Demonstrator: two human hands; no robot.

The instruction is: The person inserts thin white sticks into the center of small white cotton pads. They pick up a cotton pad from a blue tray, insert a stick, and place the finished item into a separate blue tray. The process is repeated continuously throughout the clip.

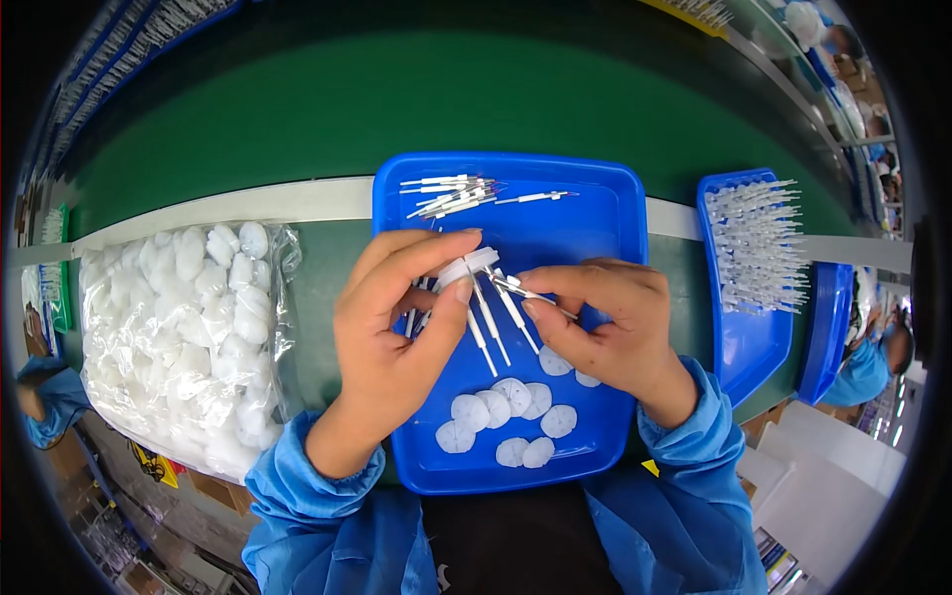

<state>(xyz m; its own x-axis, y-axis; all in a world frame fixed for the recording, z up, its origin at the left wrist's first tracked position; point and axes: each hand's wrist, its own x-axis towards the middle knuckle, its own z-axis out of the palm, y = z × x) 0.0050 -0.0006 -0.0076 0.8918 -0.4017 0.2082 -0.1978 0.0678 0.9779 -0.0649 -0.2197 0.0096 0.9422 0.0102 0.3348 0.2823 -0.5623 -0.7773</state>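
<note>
Above a blue tray [511, 162], my left hand [392, 312] pinches a white round plastic piece [469, 266] by its edge. Several thin white rods [486, 315] with metal ends hang down from that piece, some partly hidden by my fingers. Close on its right, my right hand [625, 322] grips a slim metal-and-white rod [540, 296] between thumb and fingers, its tip near the round piece. Whether the two touch is hard to tell. Loose white discs [496, 407] lie in the tray's near half, and a small pile of similar rods [458, 194] lies at its far end.
A clear bag [178, 337] full of white round pieces sits to the left. On the right, a blue bin [754, 337] holds many upright rods, beside another blue bin [825, 332]. Blue sleeves of other people [861, 375] show at both edges. A green table [297, 109] stretches behind.
</note>
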